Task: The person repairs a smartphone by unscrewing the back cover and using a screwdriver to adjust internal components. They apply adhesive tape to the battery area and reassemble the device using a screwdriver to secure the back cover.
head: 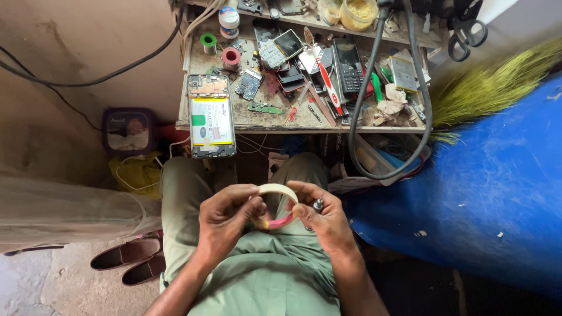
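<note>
Tape roll, a thin cream ring with a pink-and-yellow stained lower edge, sits between both hands over the lap, just above the olive-green trousers. Left hand pinches the ring's left side, thumb and fingers closed on the band; probably feeling for the loose end. Right hand grips the right side, fingers curled around the rim, and also tucks a small dark-tipped tool against the palm, likely kept there so it stays ready. Ring is held nearly face-on to the camera, open centre tilted up and away; no real long axis, being round, though it reads slightly wider left to right. Beside the left leg on the floor, a pair of brown slip-on shoes. Further out, a cluttered, grimy wooden workbench: an opened smartphone with its white battery exposed hangs over the near edge, green circuit boards behind it, a black keypad phone and a red-and-white toothbrush mid-bench. A thick black hose loops down off the right. Blue tarpaulin fills the right side; a green broom head lies above it.
</note>
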